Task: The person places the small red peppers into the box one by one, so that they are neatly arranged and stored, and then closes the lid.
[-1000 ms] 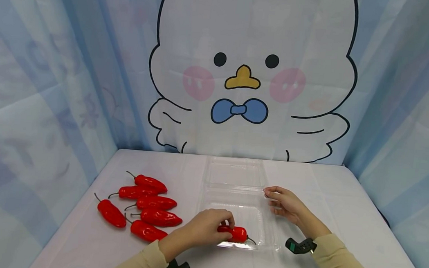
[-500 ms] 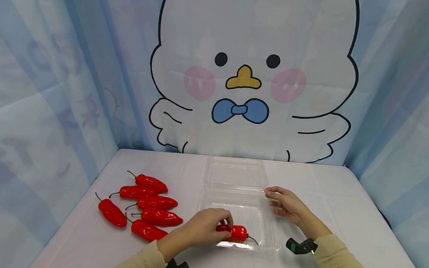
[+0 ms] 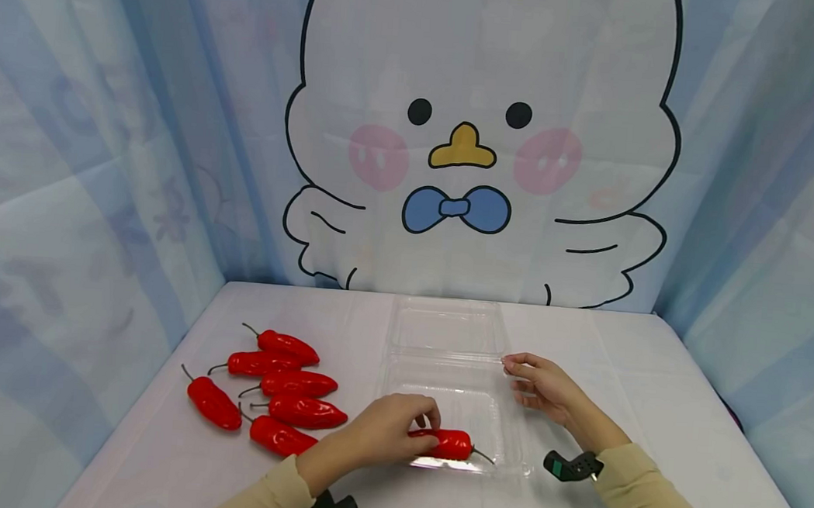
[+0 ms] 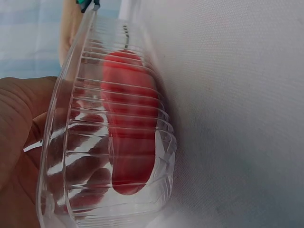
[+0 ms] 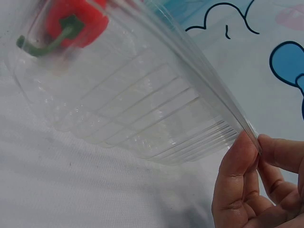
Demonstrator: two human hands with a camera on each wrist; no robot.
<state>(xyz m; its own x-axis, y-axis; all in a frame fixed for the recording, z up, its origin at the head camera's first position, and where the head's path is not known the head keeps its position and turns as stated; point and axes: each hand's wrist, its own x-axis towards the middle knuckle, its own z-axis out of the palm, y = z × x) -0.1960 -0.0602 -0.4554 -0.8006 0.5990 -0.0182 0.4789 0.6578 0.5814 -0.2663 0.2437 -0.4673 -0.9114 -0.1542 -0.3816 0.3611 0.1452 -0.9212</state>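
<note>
A clear plastic clamshell container (image 3: 468,405) lies unfolded on the table, its lid (image 3: 447,326) laid back at the far side. One red pepper (image 3: 453,445) lies on the container's floor along the near wall, stem pointing right. My left hand (image 3: 392,430) reaches over that wall, its thumb and fingers loosely bent around the pepper's left end, which they partly hide. Through the ribbed plastic in the left wrist view, the pepper (image 4: 130,118) rests low in the container. My right hand (image 5: 261,190) pinches the container's rim between thumb and fingers near the hinge.
Several red peppers (image 3: 302,411) with thin stems lie on the white table (image 3: 156,472) to the left of the container. A printed curtain (image 3: 477,250) with a cartoon bird stands behind the table. Each wrist carries a small black camera (image 3: 571,466).
The pepper in the container has shifted slightly right and settled lower, while my left fingers have loosened and drawn slightly left from it. My right hand keeps its place on the rim.
</note>
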